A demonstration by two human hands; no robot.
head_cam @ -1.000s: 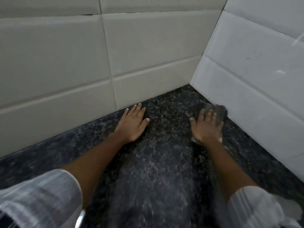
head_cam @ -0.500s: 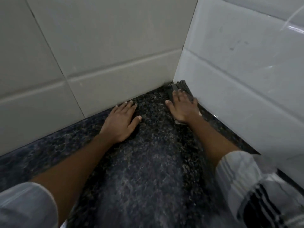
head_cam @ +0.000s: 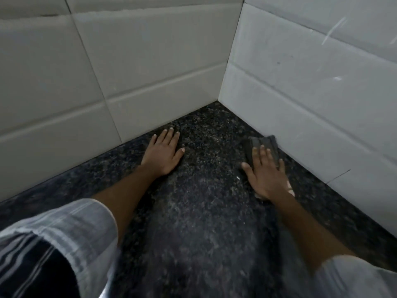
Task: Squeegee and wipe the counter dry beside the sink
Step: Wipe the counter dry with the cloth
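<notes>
A: Right hand (head_cam: 265,175) lies flat, fingers spread, pressing on a dark cloth (head_cam: 264,145) close to the right-hand tiled wall (head_cam: 311,93).

B: And the left hand (head_cam: 164,153)?

A: Open, palm down on the dark speckled tabletop (head_cam: 204,211), holding nothing, fingertips near the back tiles (head_cam: 129,72).

B: Which way does the cloth run?

A: Folded, long side pointing away toward the corner (its near end is hidden under the palm). Striped sleeves (head_cam: 71,239) show at the bottom.

Under my view, speckled dark polished stone surface (head_cam: 206,211), smooth glossy wall tiles (head_cam: 150,61), dark grey matt cloth (head_cam: 263,145).
</notes>
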